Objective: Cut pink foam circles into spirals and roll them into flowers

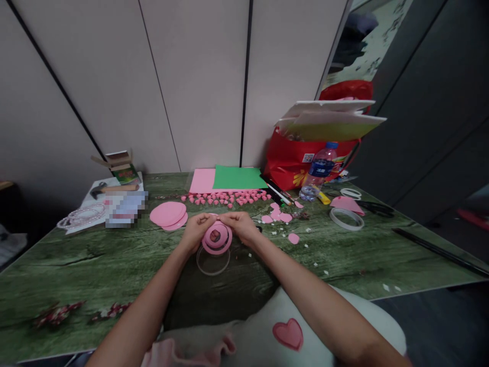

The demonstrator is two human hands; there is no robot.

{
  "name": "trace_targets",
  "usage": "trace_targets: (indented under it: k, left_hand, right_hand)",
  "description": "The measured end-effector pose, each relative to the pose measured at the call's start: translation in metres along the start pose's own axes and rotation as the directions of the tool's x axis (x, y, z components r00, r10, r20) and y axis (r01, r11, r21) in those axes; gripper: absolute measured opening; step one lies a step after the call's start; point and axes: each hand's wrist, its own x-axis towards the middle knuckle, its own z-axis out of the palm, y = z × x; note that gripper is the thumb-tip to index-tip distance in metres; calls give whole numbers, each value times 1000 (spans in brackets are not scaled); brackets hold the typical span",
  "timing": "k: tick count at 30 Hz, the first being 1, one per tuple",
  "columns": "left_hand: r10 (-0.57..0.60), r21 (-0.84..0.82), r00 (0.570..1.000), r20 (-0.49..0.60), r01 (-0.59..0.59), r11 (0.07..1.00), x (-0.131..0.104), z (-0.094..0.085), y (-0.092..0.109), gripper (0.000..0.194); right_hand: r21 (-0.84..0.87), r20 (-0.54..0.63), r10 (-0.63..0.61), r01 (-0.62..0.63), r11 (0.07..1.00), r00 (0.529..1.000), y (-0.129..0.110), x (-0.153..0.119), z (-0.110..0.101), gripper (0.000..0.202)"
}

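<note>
Both hands meet over the middle of the table at a pink paper spiral (224, 245), a cut round with dark gaps between its bands. My left hand (198, 228) pinches its upper left edge. From the other side, my right hand (241, 227) grips the upper right edge, its thumb and fingers close to the left ones. Just below the paper lies a clear ring (213, 274), perhaps a tape roll, partly covered by it. Left of the hands rests a stack of pink paper circles (168, 214). Rows of small pink rolled pieces (229, 199) lie beyond the hands.
Pink and green sheets (240, 177) lie at the back. Right of them stand a water bottle (319, 173) and a red bag (286, 158). A tape roll (346, 219), scissors (376, 208) and paper scraps (275, 216) are at right; a hammer (114, 188) and beads (82, 216) at left.
</note>
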Motion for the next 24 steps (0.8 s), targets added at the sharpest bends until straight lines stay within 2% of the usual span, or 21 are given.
trace_targets:
  k: [24]
  left_hand:
    - [-12, -7, 999, 39, 12, 1000, 0, -1, -2, 25]
  right_hand:
    - [-19, -68, 3, -4, 1000, 998, -3, -1, 2, 25]
